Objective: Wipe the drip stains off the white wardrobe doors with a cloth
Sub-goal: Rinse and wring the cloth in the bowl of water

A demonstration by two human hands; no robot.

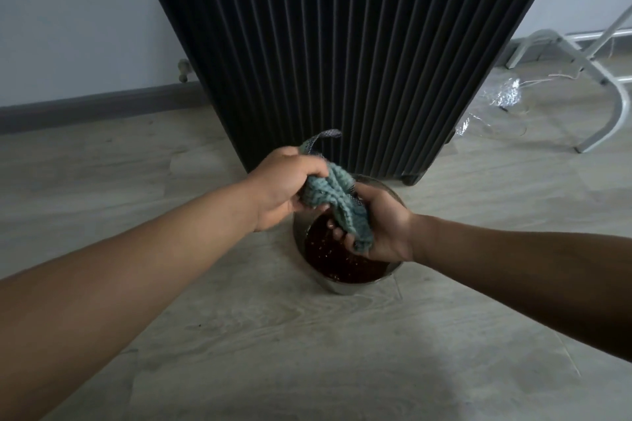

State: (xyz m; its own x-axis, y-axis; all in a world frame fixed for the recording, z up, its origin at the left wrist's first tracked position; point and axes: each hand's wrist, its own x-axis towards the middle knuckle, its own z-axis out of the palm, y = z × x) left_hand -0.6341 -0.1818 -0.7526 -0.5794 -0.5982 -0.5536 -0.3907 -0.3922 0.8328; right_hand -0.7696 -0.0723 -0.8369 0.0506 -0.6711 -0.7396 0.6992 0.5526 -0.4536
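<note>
Cloth [337,202], one teal knitted piece, is bunched between both hands directly above one round container [345,288] of dark liquid, which stands on the pale wood-look floor [273,352]. Behind it one dark ribbed unit [342,44] rises against a light wall [68,10]. One white metal frame [596,79] stands to the right. Both forearms reach forward. The left hand [284,191] curls over the cloth's upper end, and the right hand [381,227] grips the lower end from beneath, fingers wrapped round it.

Cloth [337,202]: between my left hand [284,188] and right hand [379,225], over the bowl [342,288].
Bowl: on the floor [239,335], before the cabinet [325,44].
</note>
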